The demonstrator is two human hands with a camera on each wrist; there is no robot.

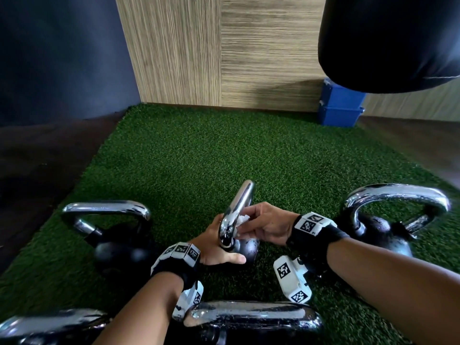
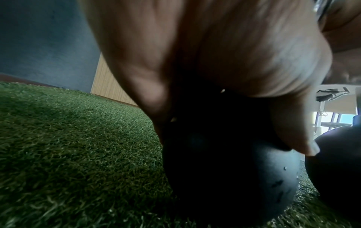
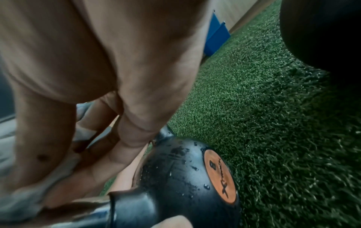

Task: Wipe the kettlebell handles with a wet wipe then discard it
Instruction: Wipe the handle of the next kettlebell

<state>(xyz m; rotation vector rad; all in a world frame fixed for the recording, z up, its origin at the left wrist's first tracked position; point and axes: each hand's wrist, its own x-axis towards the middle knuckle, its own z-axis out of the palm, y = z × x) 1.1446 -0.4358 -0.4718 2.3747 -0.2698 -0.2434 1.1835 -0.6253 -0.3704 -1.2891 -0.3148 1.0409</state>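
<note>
Green artificial turf (image 1: 224,150) covers the floor, with wood-grain wall panels (image 1: 224,51) behind it. The right hand (image 1: 263,226) pinches a crumpled white wet wipe (image 1: 241,221) against the chrome handle (image 1: 236,212) of the middle kettlebell (image 3: 181,177) (an orange disc marked 8 sits on its black ball). The left hand (image 1: 219,250) cups that ball from just below the wipe, thumb stretched across it. Other kettlebells stand to the left (image 1: 112,235), right (image 1: 388,220) and nearer the person (image 1: 251,317). Beyond the right hand, a blue bin (image 1: 341,105) sits under a hanging black punching bag (image 1: 390,41).
</note>
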